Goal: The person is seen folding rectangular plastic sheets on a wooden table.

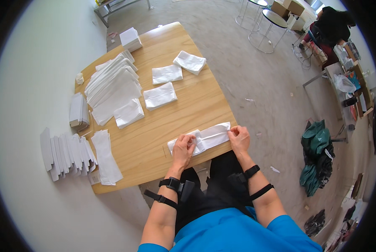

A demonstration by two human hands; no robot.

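Note:
A long white strip of thin, cloth-like material (213, 135), partly folded over at its left end, lies near the table's front edge. My left hand (184, 148) rests on the folded end, thumb and fingers closed at the material. At the strip's other end, my right hand (239, 138) pinches the corner near the table's right edge. Beyond my hands lie folded white bundles: one (160, 96) in the middle, another (167, 74) behind it, and a third (189, 62) angled near the right edge.
A fanned pile of white pieces (114, 86) covers the table's left side, with a small bundle (129, 113) before it. White cartons (68, 155) stand along the wall side. A white strip (106, 157) lies front left. Another person (332, 29) is at the far right.

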